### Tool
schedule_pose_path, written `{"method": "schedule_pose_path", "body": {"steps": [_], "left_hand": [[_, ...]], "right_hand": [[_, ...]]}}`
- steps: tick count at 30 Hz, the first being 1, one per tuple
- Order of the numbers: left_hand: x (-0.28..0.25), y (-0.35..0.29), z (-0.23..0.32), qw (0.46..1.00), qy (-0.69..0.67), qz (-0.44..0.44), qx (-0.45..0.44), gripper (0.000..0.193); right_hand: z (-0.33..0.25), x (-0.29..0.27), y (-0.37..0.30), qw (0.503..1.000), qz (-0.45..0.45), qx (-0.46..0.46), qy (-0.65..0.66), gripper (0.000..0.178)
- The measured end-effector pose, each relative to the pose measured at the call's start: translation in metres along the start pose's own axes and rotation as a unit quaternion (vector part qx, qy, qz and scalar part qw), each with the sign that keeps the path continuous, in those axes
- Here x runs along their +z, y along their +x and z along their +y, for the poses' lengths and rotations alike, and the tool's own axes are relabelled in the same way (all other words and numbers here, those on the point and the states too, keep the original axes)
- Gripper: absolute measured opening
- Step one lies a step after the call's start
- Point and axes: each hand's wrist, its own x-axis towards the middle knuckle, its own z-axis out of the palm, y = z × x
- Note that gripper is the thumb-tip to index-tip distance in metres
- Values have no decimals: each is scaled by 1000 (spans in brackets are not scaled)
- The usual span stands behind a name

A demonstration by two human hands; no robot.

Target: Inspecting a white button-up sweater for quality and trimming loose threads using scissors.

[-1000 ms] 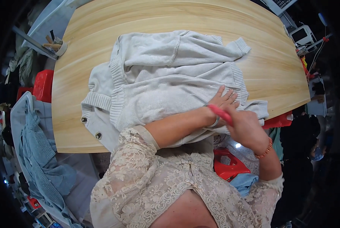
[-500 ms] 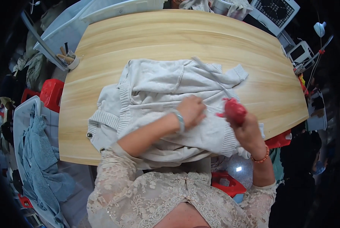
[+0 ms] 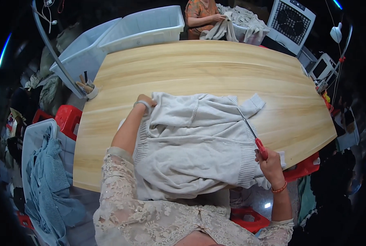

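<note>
A light grey knitted sweater [image 3: 183,151] with ribbed edges lies spread and creased on the table, its near part hanging at the table's front edge. At its far left corner my left hand [image 3: 147,100] is closed on the knit; the fingertips are partly hidden. My right hand [image 3: 269,166] grips a long, thin metal tool [image 3: 251,129] by its red handle, beside the sweater's right ribbed band. The shaft points away and to the left, its tip over the far right part of the sweater near a cuff [image 3: 255,102]. The tool's exact kind is unclear.
The wooden table [image 3: 207,69] carries a cup of tools [image 3: 92,91] at its left edge. Pale plastic bins [image 3: 146,28] stand behind; another bin [image 3: 39,131] with blue knitwear is at left. Beyond the table, a person [image 3: 203,18] handles cloth. Red stools [image 3: 68,119] stand around.
My left hand has gone from the sweater's middle to its far left corner. The tool in my right hand has moved lower and no longer blurs. The view has tilted up, revealing the person.
</note>
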Motion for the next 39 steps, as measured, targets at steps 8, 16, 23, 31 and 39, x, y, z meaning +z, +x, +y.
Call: {"method": "schedule_pose_path", "body": {"steps": [8, 16, 23, 31, 39], "left_hand": [[-29, -206, 196, 776, -147, 117, 602, 41], [10, -331, 147, 789, 73, -20, 610, 55], [33, -366, 119, 805, 16, -47, 592, 34], [39, -379, 112, 836, -82, -49, 540, 38], [14, -354, 92, 887, -135, -39, 439, 32]], "right_hand": [[-10, -22, 6, 998, 66, 7, 14, 13], [-25, -11, 17, 998, 50, -13, 37, 25], [-88, 58, 76, 991, 38, -121, -37, 43], [-100, 129, 195, 993, -75, 29, -91, 43], [-76, 121, 205, 992, -77, 63, -74, 23]]}}
